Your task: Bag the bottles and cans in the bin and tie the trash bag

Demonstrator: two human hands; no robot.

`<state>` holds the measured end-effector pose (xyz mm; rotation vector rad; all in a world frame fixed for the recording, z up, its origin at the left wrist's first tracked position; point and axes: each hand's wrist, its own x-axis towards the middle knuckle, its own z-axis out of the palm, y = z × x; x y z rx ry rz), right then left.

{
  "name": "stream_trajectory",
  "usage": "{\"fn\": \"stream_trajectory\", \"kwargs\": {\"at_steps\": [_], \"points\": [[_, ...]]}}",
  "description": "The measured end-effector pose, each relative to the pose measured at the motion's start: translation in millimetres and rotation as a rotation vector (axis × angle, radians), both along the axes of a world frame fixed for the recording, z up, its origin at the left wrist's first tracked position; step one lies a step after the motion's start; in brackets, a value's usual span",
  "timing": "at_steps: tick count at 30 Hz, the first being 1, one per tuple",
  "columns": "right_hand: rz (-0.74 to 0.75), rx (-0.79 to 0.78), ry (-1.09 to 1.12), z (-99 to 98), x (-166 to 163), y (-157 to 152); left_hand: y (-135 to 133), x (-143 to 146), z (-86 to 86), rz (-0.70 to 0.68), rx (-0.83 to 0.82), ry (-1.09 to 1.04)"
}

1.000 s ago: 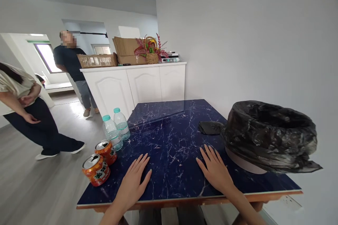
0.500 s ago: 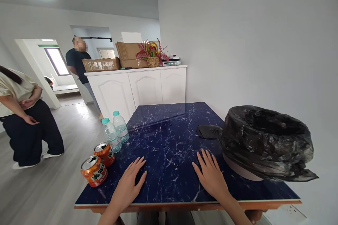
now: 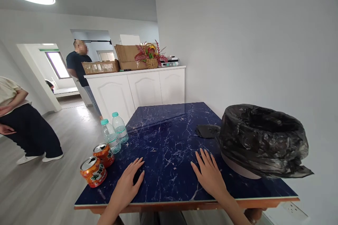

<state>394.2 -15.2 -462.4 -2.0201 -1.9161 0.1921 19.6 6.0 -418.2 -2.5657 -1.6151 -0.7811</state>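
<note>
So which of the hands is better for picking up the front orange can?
Probably the left hand: it rests open and empty on the blue table, beside the front orange can. The right hand is empty too, but lies farther across, nearer the black bag.

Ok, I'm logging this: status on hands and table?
Left hand, right hand palm-down on table, holding nothing. Cans, bottles upright at left. Black-bagged bin at right.

From head height above the near edge of the glossy dark-blue, white-veined, marble-patterned tabletop (image 3: 169, 147), we looked forward and down over its close surface toward the white panelled cabinet (image 3: 144, 89) on the far side.
</note>
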Motion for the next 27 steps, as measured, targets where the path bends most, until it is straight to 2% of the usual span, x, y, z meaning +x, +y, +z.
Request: {"fn": "stream_trajectory", "kwargs": {"at_steps": [17, 27], "points": [[-0.008, -0.002, 0.01, 3.9, -1.8, -2.8, 1.6, -2.1, -4.9, -0.011, 0.032, -0.028], [0.0, -0.017, 0.021, 9.7, -1.9, -5.0, -1.5, 0.0, -0.6, -0.001, 0.008, -0.028]]}}
